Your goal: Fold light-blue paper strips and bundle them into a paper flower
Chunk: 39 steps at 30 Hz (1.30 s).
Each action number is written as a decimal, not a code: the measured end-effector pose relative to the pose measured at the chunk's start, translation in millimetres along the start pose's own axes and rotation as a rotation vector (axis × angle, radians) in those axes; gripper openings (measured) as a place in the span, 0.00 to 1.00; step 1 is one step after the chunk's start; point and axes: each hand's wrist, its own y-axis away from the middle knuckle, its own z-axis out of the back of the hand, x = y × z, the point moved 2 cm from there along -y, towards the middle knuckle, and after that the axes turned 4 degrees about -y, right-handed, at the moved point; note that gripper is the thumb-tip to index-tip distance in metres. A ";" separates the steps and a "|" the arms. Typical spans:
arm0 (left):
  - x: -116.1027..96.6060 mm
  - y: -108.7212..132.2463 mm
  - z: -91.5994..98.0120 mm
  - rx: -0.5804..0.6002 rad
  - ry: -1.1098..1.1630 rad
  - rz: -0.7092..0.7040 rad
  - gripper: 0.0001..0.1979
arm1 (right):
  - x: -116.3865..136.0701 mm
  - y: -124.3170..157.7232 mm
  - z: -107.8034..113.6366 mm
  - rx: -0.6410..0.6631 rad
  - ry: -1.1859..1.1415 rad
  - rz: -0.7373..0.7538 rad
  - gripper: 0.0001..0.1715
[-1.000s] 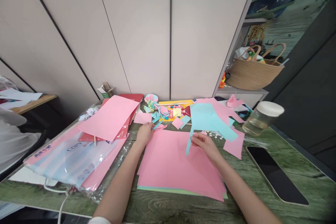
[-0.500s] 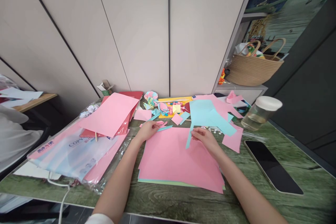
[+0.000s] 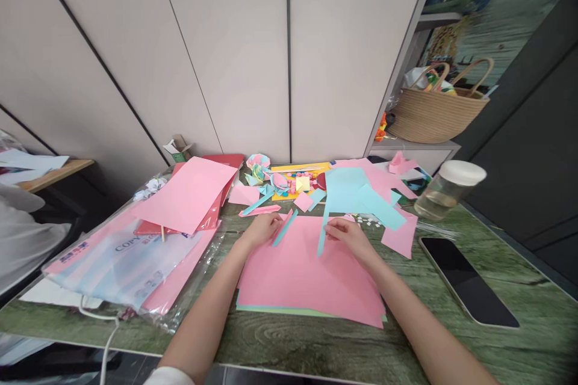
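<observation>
Over the upper left of a stack of pink paper [image 3: 307, 277], my left hand [image 3: 262, 230] is closed, its fingertips at a narrow blue paper strip [image 3: 285, 229] and a pink paper strip [image 3: 287, 218] that slant up to the right. My right hand [image 3: 350, 234] pinches another narrow blue paper strip [image 3: 322, 236] that hangs down over the same stack. Its upper end meets the edge of a blue sheet [image 3: 345, 186]; whether they are joined I cannot tell. More pink strips [image 3: 259, 210] lie beyond my left hand.
Folded paper flowers [image 3: 259, 163] and a yellow tray [image 3: 282, 195] of beads stand at the back. A phone [image 3: 467, 280] and a lidded jar [image 3: 445, 195] are at right. Plastic-wrapped paper [image 3: 121, 258] lies at left, with a pink sheet [image 3: 189, 192] on top.
My left hand has moved slightly right and towards me, bringing a blue and a pink strip over the stack. My right hand stays almost still with its blue strip.
</observation>
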 end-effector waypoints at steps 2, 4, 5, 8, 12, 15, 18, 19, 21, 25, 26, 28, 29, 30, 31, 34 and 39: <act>-2.4 0.2 -4.3 0.013 0.004 0.004 0.14 | -2.8 -1.0 -0.1 0.006 0.006 0.001 0.15; -5.4 0.0 -8.4 0.010 0.003 0.014 0.13 | -5.7 -1.8 -0.7 0.013 0.014 0.000 0.15; -7.2 -0.2 -10.2 0.001 0.001 0.018 0.13 | -7.4 -2.1 -1.3 0.017 0.020 -0.003 0.15; -11.6 -1.2 -15.0 -0.050 -0.047 0.053 0.13 | -12.9 -2.3 -4.3 0.039 0.039 -0.008 0.14; -12.8 -2.2 -21.9 -0.091 -0.129 0.099 0.06 | -19.6 -2.1 -8.6 0.068 0.061 -0.002 0.13; -11.3 -2.5 -25.8 -0.114 -0.151 0.106 0.04 | -21.9 -2.6 -9.7 0.078 0.076 0.000 0.14; -10.0 -2.6 -26.2 -0.137 -0.171 0.108 0.05 | -22.3 -3.3 -9.3 0.086 0.091 0.003 0.14; -10.0 -2.6 -25.7 -0.142 -0.174 0.106 0.04 | -22.4 -3.5 -8.9 0.089 0.095 0.005 0.14; -10.2 -2.5 -24.6 -0.147 -0.175 0.098 0.04 | -22.8 -3.8 -8.4 0.091 0.106 0.007 0.14; -10.3 -2.3 -24.8 -0.138 -0.160 0.085 0.03 | -23.2 -4.2 -9.2 0.093 0.141 0.005 0.15; -10.2 -2.2 -25.4 -0.135 -0.155 0.084 0.03 | -22.7 -4.0 -9.7 0.094 0.155 0.005 0.15; -10.1 -2.1 -26.4 -0.131 -0.141 0.080 0.02 | -20.8 -3.4 -10.2 0.090 0.195 0.004 0.15; -10.0 -2.0 -26.5 -0.130 -0.133 0.078 0.02 | -19.4 -3.0 -9.7 0.084 0.222 0.001 0.15; -9.9 -2.1 -26.3 -0.131 -0.124 0.075 0.02 | -18.0 -2.5 -8.6 0.075 0.254 -0.003 0.14; -9.8 -2.3 -25.6 -0.134 -0.114 0.072 0.02 | -16.5 -2.0 -6.7 0.063 0.292 -0.009 0.14; -8.8 -3.7 -21.6 -0.136 -0.076 0.070 0.04 | -13.7 0.1 2.9 0.002 0.441 -0.034 0.12; -13.0 -4.3 -16.6 -0.126 0.015 0.053 0.05 | -10.8 6.3 14.5 -0.193 0.688 -0.059 0.09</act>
